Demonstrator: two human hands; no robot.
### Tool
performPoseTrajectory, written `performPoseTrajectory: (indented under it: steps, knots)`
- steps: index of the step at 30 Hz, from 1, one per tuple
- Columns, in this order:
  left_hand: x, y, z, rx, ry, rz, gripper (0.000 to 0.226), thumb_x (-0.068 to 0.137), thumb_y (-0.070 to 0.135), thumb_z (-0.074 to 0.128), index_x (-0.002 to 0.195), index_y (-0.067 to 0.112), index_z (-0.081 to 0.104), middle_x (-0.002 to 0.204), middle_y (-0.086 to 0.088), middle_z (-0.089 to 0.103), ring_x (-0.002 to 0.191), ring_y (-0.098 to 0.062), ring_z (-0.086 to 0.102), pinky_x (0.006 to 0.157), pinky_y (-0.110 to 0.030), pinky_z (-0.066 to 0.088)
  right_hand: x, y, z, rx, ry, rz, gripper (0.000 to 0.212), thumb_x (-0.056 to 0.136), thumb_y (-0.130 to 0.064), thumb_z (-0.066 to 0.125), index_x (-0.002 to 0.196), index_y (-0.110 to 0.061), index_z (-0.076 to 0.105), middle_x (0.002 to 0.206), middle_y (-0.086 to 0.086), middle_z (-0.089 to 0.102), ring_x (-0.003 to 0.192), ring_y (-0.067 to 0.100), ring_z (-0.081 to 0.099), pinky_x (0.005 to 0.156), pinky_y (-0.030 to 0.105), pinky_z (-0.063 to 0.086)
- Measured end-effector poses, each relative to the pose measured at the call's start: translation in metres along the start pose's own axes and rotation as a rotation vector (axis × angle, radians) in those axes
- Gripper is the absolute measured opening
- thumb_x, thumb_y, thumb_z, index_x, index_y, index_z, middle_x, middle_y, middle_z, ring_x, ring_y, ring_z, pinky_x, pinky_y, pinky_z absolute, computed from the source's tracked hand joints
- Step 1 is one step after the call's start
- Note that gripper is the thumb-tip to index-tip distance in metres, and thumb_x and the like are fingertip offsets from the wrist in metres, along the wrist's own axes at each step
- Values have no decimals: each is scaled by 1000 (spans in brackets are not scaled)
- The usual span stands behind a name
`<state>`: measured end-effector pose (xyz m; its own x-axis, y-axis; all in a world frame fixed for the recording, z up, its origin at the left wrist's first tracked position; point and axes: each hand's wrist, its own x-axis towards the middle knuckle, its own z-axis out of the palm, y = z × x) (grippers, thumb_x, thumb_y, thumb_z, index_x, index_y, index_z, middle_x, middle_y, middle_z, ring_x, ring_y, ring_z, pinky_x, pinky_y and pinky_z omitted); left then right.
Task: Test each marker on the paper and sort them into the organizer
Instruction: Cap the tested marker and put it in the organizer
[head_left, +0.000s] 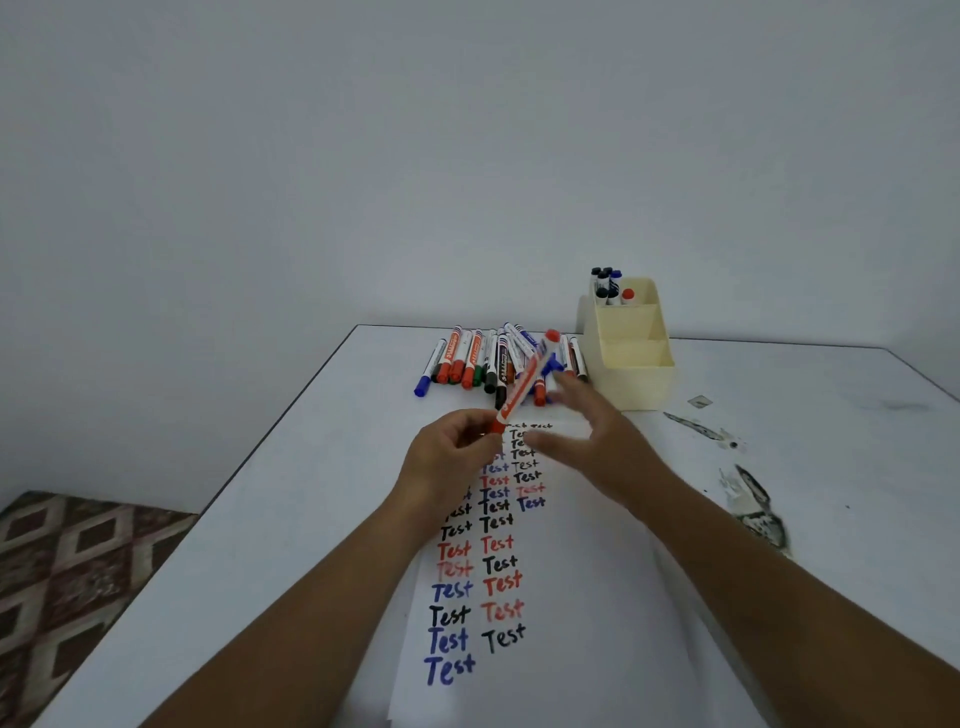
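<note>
One white rectangular table (779, 426) is filling most of the view, standing against a plain pale grey wall (363, 156), and a brown and cream diamond-patterned rug (78, 561) is showing on the floor at 8 o'clock. A long white sheet of paper (582, 597) is lying down the middle of the table, carrying columns of the word "Test" in blue, red and black ink. The left hand (449, 460) is hovering over the paper's far end, its fingers clamped on the lower end of a red-capped orange marker (524, 387), which is tilting up toward 1 o'clock. That marker is crossing in front of a heap of loose capped markers (483, 361) lying at 12 o'clock beyond the paper. The right hand (587, 441) is blurred, its fingers spread apart and holding nothing, just right of the marker. A cream plastic stepped organizer (636, 364) is standing at 1 o'clock, with black, blue and red capped markers upright in its rearmost compartment. Dark smudged stains (753, 504) are marking the tabletop at 3 o'clock.
</note>
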<state>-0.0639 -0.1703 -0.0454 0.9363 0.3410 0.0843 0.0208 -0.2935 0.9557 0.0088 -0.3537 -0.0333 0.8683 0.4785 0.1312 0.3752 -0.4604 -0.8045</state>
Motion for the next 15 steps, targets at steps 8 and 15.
performPoseTrajectory:
  steps: [8, 15]
  knots:
    - [1, -5, 4, 61, 1, 107, 16, 96, 25, 62, 107, 34, 68, 92, 10, 69, 86, -9, 64, 72, -19, 53, 5, -25, -7, 881, 98, 207, 22, 92, -20, 69, 105, -2, 72, 90, 12, 69, 78, 20, 64, 73, 27, 58]
    - [0, -14, 16, 444, 155, 392, 33, 101, 34, 55, 132, 27, 59, 117, 11, 58, 105, -2, 52, 87, -9, 38, -8, -18, 2, 1346, 9, 365, 26, 98, -7, 59, 120, 4, 66, 112, 25, 71, 100, 33, 72, 83, 36, 62]
